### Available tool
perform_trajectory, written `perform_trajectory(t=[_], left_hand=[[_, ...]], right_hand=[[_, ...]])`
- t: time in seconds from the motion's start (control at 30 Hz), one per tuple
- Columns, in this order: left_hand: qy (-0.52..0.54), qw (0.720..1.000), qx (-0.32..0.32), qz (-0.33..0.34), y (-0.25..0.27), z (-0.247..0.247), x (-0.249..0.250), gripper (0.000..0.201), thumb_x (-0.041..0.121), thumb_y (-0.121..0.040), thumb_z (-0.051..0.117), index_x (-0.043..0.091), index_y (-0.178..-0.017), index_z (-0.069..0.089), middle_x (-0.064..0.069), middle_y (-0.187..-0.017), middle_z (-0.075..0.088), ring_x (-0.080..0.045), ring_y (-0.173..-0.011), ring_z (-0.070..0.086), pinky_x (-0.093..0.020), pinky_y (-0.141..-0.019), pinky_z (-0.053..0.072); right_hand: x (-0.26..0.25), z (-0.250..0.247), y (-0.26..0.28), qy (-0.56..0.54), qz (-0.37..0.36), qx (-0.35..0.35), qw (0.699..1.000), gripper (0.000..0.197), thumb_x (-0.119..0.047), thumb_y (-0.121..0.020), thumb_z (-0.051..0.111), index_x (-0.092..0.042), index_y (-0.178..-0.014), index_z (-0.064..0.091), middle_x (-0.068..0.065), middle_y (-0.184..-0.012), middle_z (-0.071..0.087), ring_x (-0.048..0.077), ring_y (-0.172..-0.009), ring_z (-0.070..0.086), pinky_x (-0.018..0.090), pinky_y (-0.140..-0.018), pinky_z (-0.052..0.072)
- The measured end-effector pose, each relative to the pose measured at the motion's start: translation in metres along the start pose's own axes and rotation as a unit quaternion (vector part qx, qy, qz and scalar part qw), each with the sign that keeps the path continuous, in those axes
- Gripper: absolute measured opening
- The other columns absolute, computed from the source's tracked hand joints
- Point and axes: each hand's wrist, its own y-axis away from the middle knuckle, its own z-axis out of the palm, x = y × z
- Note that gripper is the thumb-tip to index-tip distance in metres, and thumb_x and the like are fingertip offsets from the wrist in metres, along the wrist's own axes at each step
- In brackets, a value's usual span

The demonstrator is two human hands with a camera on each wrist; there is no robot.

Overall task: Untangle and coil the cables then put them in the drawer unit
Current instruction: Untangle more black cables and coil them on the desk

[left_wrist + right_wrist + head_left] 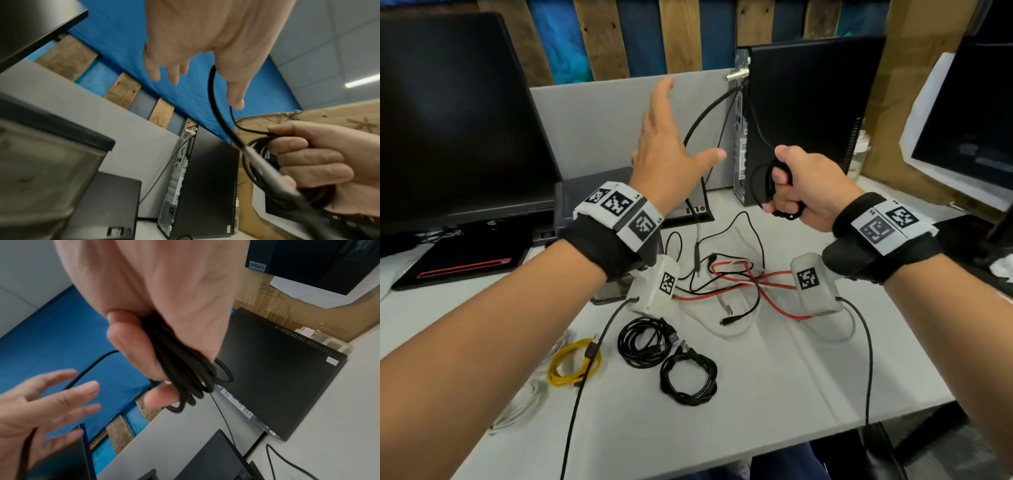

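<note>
A: Head view first: what are the two hands doing?

B: The right hand has its fingers curled round a black cable coil, held above the desk in front of the black desktop PC. The left hand is raised with fingers straight and thumb spread, and the coil's free tail runs down past its thumb. Below lie a tangle with a red cable, two black coiled cables and a yellow coil. No drawer unit is in sight.

A: And the left wrist camera?

B: The free tail drapes across the open palm by the thumb; nothing pinches it. The right hand clenches the loops.

A: The right wrist camera?

B: Several loops sit bunched between thumb and fingers; the left hand is blurred, its fingers spread.

A: What might go wrong?

B: With the tail unguided it could slip off the palm or drag the tangle along, and the bunched loops may spring loose if the grip eases
</note>
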Motion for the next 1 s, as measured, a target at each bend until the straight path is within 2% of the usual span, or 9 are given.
perform_trajectory(t=[0.1, 0.27, 0.4, 0.6, 0.73, 0.8, 0.87, 0.93, 1.0], left_hand=[[-0.142, 0.985, 0.013, 0.095, 0.003, -0.001, 0.006, 0.093, 0.044, -0.077, 0.071, 0.027, -0.149, 0.015, -0.002, -0.156, 0.019, -0.021, -0.142, 0.021, -0.051, -0.113, 0.019], [-0.303, 0.94, -0.099, 0.123, 0.004, 0.001, 0.007, 0.089, 0.071, -0.082, 0.046, 0.031, -0.151, 0.008, 0.001, -0.161, 0.006, -0.023, -0.147, 0.003, -0.059, -0.113, 0.001], [-0.387, 0.898, -0.156, 0.139, 0.009, -0.001, 0.005, 0.093, 0.085, -0.073, 0.033, 0.025, -0.145, 0.03, 0.0, -0.16, 0.01, -0.024, -0.147, -0.001, -0.062, -0.11, -0.007], [-0.34, 0.897, -0.231, 0.162, 0.02, 0.001, 0.001, 0.064, 0.071, -0.088, 0.027, 0.033, -0.136, 0.044, 0.008, -0.155, 0.027, -0.019, -0.147, 0.002, -0.062, -0.11, -0.011], [-0.201, 0.944, -0.253, 0.068, 0.023, 0.003, -0.001, 0.037, 0.054, -0.095, 0.036, 0.033, -0.119, 0.053, 0.009, -0.132, 0.053, -0.015, -0.142, 0.021, -0.056, -0.114, -0.003], [-0.159, 0.954, -0.247, 0.054, 0.024, 0.005, 0.0, 0.028, 0.046, -0.097, 0.039, 0.026, -0.109, 0.054, 0.009, -0.101, 0.06, -0.013, -0.112, 0.048, -0.051, -0.11, 0.016], [-0.119, 0.964, -0.233, 0.043, 0.026, 0.007, 0.002, 0.022, 0.04, -0.098, 0.041, 0.019, -0.101, 0.048, 0.009, -0.075, 0.05, -0.008, -0.076, 0.048, -0.037, -0.088, 0.034], [-0.074, 0.968, -0.238, 0.022, 0.026, 0.006, 0.002, 0.02, 0.039, -0.096, 0.044, 0.019, -0.1, 0.044, 0.008, -0.071, 0.046, -0.009, -0.067, 0.044, -0.033, -0.07, 0.033], [-0.041, 0.962, -0.269, 0.014, 0.025, 0.004, -0.001, 0.016, 0.044, -0.094, 0.045, 0.029, -0.1, 0.048, 0.008, -0.077, 0.053, -0.01, -0.074, 0.05, -0.036, -0.076, 0.041]], right_hand=[[-0.001, 0.005, 0.005, 0.017, -0.002, -0.026, 1.0, 0.051, -0.045, -0.099, 0.036, -0.016, -0.057, 0.039, -0.002, -0.044, 0.024, 0.016, -0.039, 0.025, 0.034, -0.066, 0.056], [-0.006, 0.011, 0.015, 0.009, -0.018, -0.084, 0.996, 0.06, -0.054, -0.097, 0.036, -0.016, -0.051, 0.04, -0.002, -0.045, 0.029, 0.015, -0.039, 0.03, 0.033, -0.062, 0.055], [-0.003, 0.014, 0.015, -0.002, -0.034, -0.094, 0.995, 0.064, -0.056, -0.096, 0.035, -0.014, -0.048, 0.037, 0.003, -0.048, 0.028, 0.016, -0.044, 0.034, 0.033, -0.06, 0.054], [-0.003, 0.018, 0.017, -0.017, -0.044, -0.129, 0.991, 0.065, -0.057, -0.095, 0.035, -0.014, -0.047, 0.037, 0.002, -0.045, 0.029, 0.017, -0.046, 0.036, 0.031, -0.061, 0.049], [-0.004, 0.021, 0.017, -0.047, -0.05, -0.127, 0.99, 0.057, -0.062, -0.082, 0.043, -0.013, -0.053, 0.041, 0.0, -0.044, 0.031, 0.014, -0.044, 0.036, 0.031, -0.057, 0.052], [-0.004, 0.021, 0.017, -0.057, -0.062, -0.124, 0.989, 0.051, -0.06, -0.074, 0.048, -0.011, -0.062, 0.045, 0.0, -0.046, 0.033, 0.013, -0.043, 0.038, 0.032, -0.057, 0.054], [-0.004, 0.02, 0.017, -0.066, -0.072, -0.125, 0.987, 0.045, -0.054, -0.074, 0.053, -0.011, -0.068, 0.045, 0.0, -0.048, 0.034, 0.012, -0.044, 0.04, 0.033, -0.057, 0.056], [-0.003, 0.021, 0.018, -0.074, -0.075, -0.129, 0.986, 0.041, -0.05, -0.074, 0.054, -0.012, -0.068, 0.042, 0.0, -0.048, 0.033, 0.011, -0.042, 0.04, 0.033, -0.057, 0.056], [-0.002, 0.021, 0.02, -0.091, -0.076, -0.137, 0.983, 0.041, -0.05, -0.074, 0.054, -0.013, -0.067, 0.04, -0.001, -0.046, 0.032, 0.01, -0.042, 0.039, 0.031, -0.056, 0.055]])
